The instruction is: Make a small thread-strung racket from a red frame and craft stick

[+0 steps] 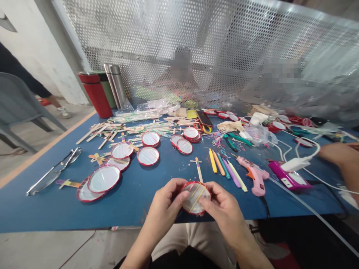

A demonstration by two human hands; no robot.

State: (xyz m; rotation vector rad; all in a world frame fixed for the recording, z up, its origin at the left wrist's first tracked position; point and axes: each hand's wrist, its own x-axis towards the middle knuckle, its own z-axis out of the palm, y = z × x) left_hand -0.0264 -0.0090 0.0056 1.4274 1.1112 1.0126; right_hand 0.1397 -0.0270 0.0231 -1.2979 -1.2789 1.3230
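My left hand and my right hand hold a round red-rimmed disc between them, close to the table's front edge. Its face looks pale and translucent, with yellowish strips across it. Both thumbs press on this face; the other fingers are wrapped behind the rim and partly hidden. Just beyond the disc lies a craft stick with coloured bands, a thinner stick crossing it. Right of that, several colour markers lie side by side. A pink hot glue gun rests farther right.
Several similar discs lie at left, near folded eyeglasses. Loose craft sticks and green-handled pliers lie farther back. A purple power strip with cables sits at right, near another person's arm. Bottles stand before a perforated screen.
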